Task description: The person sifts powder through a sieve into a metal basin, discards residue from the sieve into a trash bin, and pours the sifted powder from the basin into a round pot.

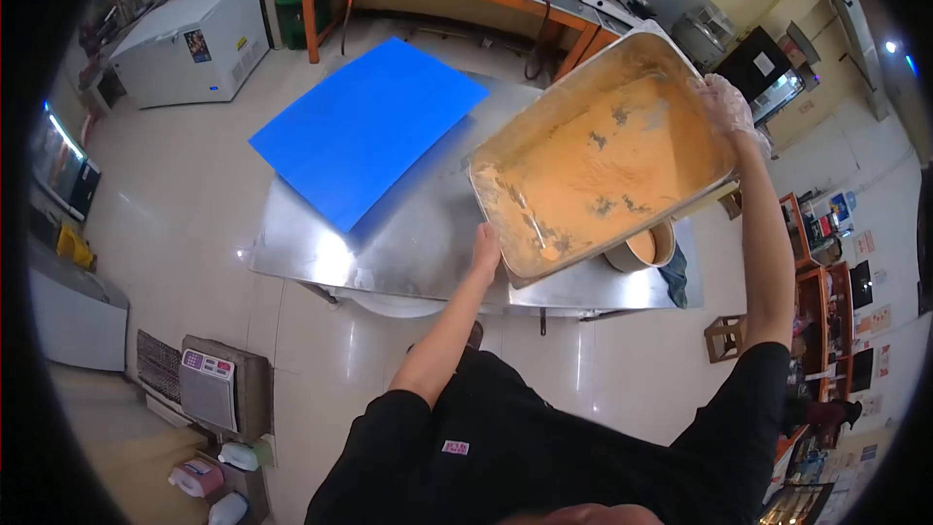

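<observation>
Tray held above steel table; tiled floor.

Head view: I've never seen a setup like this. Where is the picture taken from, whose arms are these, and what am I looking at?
There is no machine here. A person wears a camera on the head, looking forward and down, so the arms reaching up from the bottom are the wearer's own. The left hand and the right hand, the latter in a clear glove, hold a large metal pan, tilted, with orange residue inside. Below is a metal table bearing a blue board, a round container partly hidden by the pan, and a dark cloth at the edge.
</observation>
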Demonstrator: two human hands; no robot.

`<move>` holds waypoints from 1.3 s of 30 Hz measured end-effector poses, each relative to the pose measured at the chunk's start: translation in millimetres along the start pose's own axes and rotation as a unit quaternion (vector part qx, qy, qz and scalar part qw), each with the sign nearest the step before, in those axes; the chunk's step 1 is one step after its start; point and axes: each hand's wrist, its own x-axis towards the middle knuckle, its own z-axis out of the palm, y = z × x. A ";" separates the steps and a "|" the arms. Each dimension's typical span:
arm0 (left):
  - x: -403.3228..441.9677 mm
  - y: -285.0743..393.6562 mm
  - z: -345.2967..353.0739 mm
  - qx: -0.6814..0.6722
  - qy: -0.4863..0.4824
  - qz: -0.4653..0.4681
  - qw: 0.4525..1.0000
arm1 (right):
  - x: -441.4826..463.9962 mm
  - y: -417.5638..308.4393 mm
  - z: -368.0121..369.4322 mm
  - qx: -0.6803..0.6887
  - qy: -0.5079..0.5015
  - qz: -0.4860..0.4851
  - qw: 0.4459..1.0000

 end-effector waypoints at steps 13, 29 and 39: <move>-8.9 33.8 -23.5 -0.029 -0.181 -0.152 0.971 | -7.8 -21.7 5.8 0.011 -0.086 0.045 0.995; 3.4 -3.6 -21.1 -0.019 -0.199 -0.170 0.965 | -24.8 -56.5 -5.9 0.067 -0.084 0.027 0.994; 4.3 -17.8 -11.3 0.048 -0.129 -0.145 0.980 | -23.8 -34.7 3.3 0.050 -0.140 0.091 0.985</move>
